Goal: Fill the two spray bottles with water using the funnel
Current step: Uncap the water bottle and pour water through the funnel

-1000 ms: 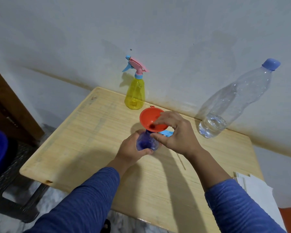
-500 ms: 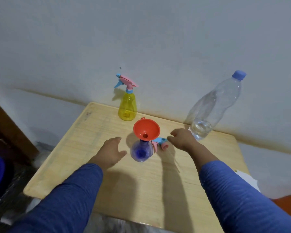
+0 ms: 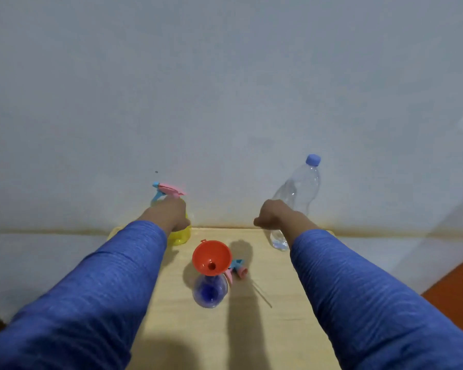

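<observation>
The orange funnel was seated in the neck of the blue spray bottle at the middle of the wooden table, with the removed spray head laid just beside it. The yellow spray bottle was largely hidden behind the left hand; whether it was gripped could not be told. The right hand, fingers curled, covered part of the clear water bottle; contact was unclear.

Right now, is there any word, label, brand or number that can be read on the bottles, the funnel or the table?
None can be read. The water bottle, yellow spray bottle, blue spray bottle, funnel and table show no print or label.
</observation>
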